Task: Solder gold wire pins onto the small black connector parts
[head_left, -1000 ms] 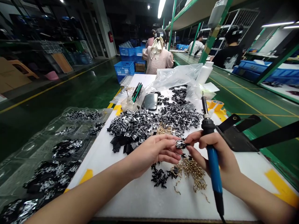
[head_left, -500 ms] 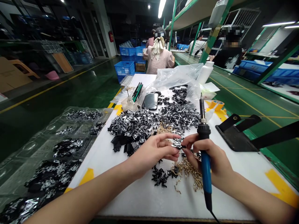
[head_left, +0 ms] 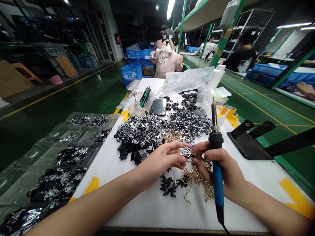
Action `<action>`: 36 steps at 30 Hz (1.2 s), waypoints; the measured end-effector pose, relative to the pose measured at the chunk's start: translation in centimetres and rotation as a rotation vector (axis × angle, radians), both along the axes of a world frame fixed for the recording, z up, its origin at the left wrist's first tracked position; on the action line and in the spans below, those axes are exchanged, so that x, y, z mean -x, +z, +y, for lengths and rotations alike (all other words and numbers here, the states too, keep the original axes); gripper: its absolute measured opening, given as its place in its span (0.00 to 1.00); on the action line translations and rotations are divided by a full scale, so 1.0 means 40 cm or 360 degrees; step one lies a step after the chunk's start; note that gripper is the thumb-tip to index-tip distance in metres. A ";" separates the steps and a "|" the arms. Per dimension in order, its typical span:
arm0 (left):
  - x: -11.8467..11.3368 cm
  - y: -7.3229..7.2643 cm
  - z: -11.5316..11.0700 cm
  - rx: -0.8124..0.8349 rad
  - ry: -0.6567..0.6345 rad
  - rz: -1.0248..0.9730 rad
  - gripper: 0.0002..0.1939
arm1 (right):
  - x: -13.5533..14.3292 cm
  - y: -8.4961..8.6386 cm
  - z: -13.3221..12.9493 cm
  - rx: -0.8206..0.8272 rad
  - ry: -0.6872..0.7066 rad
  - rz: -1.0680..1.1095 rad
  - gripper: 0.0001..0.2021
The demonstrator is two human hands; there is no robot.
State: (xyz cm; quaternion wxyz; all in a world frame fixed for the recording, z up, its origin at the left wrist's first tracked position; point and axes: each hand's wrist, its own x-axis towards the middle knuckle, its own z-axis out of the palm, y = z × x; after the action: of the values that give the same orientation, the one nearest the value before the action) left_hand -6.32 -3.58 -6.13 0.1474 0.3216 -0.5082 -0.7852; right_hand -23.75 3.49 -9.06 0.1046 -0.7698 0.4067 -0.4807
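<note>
Between left hand [head_left: 161,161] and right hand [head_left: 229,165]: pinching clip [head_left: 186,151] in left fingers [head_left: 177,158], long axis roughly crosswise; gripping iron [head_left: 218,180] in right.

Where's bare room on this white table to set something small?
Along the near edge of the white table, between the left forearm and the soldering iron, in front of the small black parts. Another bare patch lies between the right forearm and black stand. The middle is crowded: metal clips, gold pieces, left hand and right hand.
</note>
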 end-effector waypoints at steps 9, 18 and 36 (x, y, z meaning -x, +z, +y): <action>-0.001 0.009 0.014 0.0597 0.0066 -0.0162 0.18 | 0.000 0.011 -0.003 0.0056 0.0041 -0.0022 0.16; -0.011 -0.017 0.036 0.1763 0.0309 -0.0182 0.15 | -0.009 0.018 0.002 -0.0091 -0.0022 -0.0339 0.15; -0.011 -0.032 0.030 0.2364 0.0350 0.0088 0.21 | -0.009 0.021 0.012 -0.0165 -0.0065 -0.0341 0.13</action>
State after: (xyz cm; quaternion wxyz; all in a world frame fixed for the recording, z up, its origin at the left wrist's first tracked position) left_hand -5.90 -2.37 -7.39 0.4160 0.1666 -0.8654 -0.2243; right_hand -23.37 3.97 -8.21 0.1772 -0.6992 0.4331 -0.5405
